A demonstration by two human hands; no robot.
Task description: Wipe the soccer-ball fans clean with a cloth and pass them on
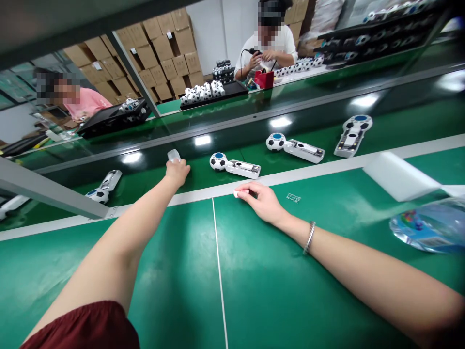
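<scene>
My left hand [177,172] reaches over the dark green belt, its fingers closed on a pale white plastic piece [173,155]. Only the rounded end of that piece shows; the hand covers the rest. At the belt's near edge, my right hand [263,201] pinches a small white piece [240,194] between thumb and fingers. Just beyond it on the belt lies a white device with a soccer-ball head [218,162] and an open handle [242,168]. Similar devices lie to the right [304,150] [354,135] and to the left [105,186].
A clear plastic bottle [428,225] and a white foam sheet [401,177] lie on the green worktop [181,291] at right. A grey metal post [54,184] stands at left. Across the belt, two people sit near black trays [214,99] of ball-headed parts.
</scene>
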